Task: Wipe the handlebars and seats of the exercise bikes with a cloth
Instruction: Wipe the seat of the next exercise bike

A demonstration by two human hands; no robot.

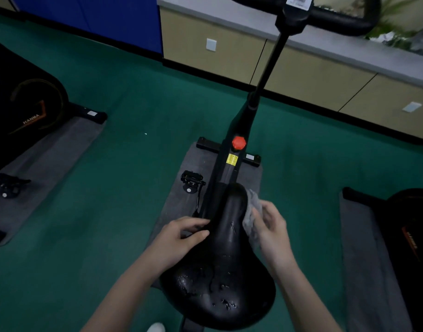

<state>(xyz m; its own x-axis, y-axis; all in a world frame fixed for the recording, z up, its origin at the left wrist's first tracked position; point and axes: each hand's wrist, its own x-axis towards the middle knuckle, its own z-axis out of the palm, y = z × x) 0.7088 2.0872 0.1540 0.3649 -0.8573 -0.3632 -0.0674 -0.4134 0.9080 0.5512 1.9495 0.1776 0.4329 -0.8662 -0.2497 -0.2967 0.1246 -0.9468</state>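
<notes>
**Grey cloth against the saddle's right flank**

Seen from the head camera, the one view there is, the person stands behind the middle exercise bike and looks down its length. The black seat [226,259] fills the lower centre of the picture, with its narrow nose pointing away.

The left hand [179,238] clasps the seat's left edge where it narrows, thumb on top and fingers curled over the rim. This looks like a brace, so the saddle does not twist under pressure from the other side.

The right hand [270,224] has its fingers closed on a bunched grey cloth [252,212] and presses it against the right flank of the nose. The cloth is wadded rather than spread flat, probably so that it follows the curved side.

Pale flecks mark the wide rear of the seat. Whether they are wear or moisture cannot be told.

The handlebars [337,17] sit at the top edge, well apart from both hands and out of the cloth's reach for now. A red knob [238,143] stands on the frame between them and the seat.

The bike rests on a grey mat [179,188] over green floor [133,104]. Neighbouring bikes stand to the left [26,111] and right [409,224] on mats of their own.

The step in hand appears to be wiping the seat's side.
</notes>
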